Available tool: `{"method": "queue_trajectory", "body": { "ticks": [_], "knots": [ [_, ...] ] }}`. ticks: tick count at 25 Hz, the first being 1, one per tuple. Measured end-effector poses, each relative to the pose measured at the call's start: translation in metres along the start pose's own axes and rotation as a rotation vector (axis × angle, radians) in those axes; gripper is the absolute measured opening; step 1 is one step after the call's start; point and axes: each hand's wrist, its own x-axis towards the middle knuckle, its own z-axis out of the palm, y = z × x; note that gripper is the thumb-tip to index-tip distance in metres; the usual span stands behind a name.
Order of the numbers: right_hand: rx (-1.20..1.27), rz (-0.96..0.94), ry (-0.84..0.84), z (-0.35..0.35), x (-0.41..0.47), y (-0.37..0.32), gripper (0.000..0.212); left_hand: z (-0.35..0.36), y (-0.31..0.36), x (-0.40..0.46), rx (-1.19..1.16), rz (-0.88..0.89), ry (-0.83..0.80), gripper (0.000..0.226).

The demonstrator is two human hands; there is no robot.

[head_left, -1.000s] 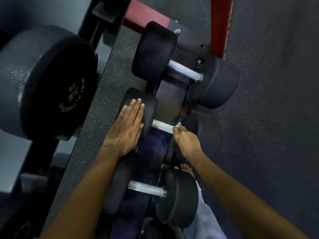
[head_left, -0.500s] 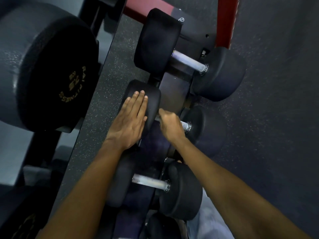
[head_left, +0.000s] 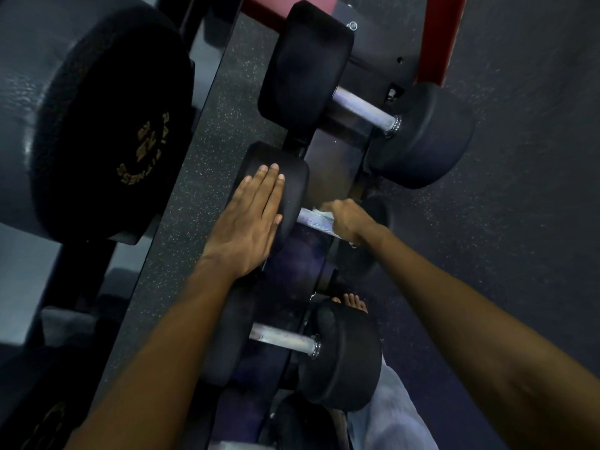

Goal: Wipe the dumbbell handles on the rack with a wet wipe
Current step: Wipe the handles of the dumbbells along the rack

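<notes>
The middle dumbbell handle [head_left: 313, 220] on the rack [head_left: 337, 164] is being wiped: the wet wipe [head_left: 324, 216] is clamped around it by the right hand [head_left: 349, 220], while the left hand [head_left: 251, 222] lies flat on the dumbbell's head [head_left: 292, 186]. Next, probably the lower handle [head_left: 282, 339].

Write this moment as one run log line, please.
left hand: flat on dumbbell head | right hand: grips wet wipe around middle handle

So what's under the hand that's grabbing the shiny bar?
Under the right hand a white wet wipe peeks out, wrapped on the middle dumbbell's handle. The hand hides most of the wipe and the rest of the bar.
</notes>
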Motion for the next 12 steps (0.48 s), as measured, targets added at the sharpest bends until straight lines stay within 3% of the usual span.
{"method": "queue_trajectory", "body": {
  "ticks": [4,6,12],
  "knots": [
    [-0.275,0.071,-0.063,0.001,-0.013,0.010,0.045,0.000,0.000,0.000,-0.057,0.000,0.013,0.057],
    [-0.297,0.090,-0.025,0.002,-0.019,0.000,0.035,-0.001,0.000,0.000,-0.057,0.001,0.016,0.057],
    [0.086,0.050,0.196,0.005,-0.004,-0.053,0.015,0.002,-0.001,0.001,-0.044,0.003,0.010,0.058]
  ]
}}
